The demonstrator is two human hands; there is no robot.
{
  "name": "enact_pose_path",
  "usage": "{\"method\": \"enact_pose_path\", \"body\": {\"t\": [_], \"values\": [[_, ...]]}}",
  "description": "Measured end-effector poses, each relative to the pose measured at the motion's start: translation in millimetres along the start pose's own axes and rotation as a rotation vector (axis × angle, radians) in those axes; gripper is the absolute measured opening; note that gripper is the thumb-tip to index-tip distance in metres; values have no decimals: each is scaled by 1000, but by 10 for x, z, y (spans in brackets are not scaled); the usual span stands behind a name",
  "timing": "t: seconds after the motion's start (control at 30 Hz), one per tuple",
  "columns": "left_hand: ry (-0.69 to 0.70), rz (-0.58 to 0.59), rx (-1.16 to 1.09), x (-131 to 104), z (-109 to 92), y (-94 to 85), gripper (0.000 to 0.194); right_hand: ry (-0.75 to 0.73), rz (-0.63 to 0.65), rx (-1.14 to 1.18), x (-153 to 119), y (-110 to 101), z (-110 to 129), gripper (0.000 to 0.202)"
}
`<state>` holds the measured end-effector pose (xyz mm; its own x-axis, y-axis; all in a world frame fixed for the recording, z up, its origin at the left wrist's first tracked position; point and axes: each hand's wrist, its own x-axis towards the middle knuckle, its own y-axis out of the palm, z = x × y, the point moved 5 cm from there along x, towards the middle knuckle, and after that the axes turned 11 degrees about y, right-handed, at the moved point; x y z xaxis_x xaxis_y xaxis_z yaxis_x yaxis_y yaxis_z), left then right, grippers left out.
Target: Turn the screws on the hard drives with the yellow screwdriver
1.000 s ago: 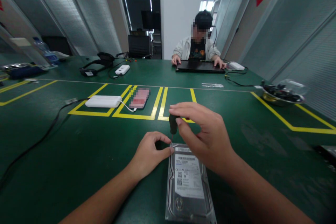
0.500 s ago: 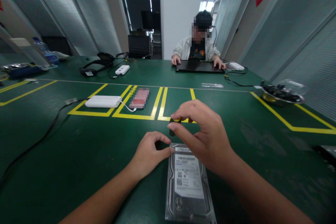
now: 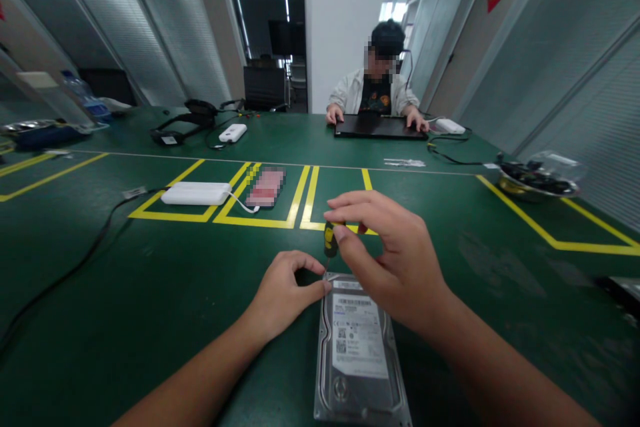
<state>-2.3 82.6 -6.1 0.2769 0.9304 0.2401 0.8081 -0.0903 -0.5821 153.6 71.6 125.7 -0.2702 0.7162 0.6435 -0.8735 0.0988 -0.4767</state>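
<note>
A silver hard drive (image 3: 357,333) with a white label lies flat on the green table, its far end away from me. My left hand (image 3: 287,293) grips its far left corner, with thumb and index fingertips close around a screwdriver's tip. That small screwdriver (image 3: 329,239), with a black and yellow handle, stands nearly upright on the same corner. Above the drive, my right hand (image 3: 387,250) holds the handle from the right, index finger over its top and thumb at its side. The fingers partly hide the handle, and the exact contact at the tip is too small to make out.
Yellow tape lines mark the table (image 3: 150,293). Ahead lie a white power bank (image 3: 197,193) and a pixelated phone (image 3: 267,188) on a cable. A bowl of dark parts (image 3: 537,180) stands right. Across the table, a person (image 3: 375,90) handles a black panel (image 3: 381,126).
My right thumb and fingers have shifted on the screwdriver, showing more of its yellow and black handle, which leans slightly right. My left hand and the drive stay in place.
</note>
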Motion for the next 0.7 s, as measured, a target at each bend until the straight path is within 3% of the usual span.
{"method": "enact_pose_path", "body": {"t": [0.17, 0.33, 0.7], "values": [[-1, 1, -3, 4, 3, 1, 15, 12, -20, -36, -5, 0, 1, 5], [-2, -5, 6, 6, -2, -1, 15, 9, -26, -4, -6, -3, -1, 12], [3, 7, -6, 4, 2, 7, 15, 14, -21, -11, 4, -15, -2, 6]]}}
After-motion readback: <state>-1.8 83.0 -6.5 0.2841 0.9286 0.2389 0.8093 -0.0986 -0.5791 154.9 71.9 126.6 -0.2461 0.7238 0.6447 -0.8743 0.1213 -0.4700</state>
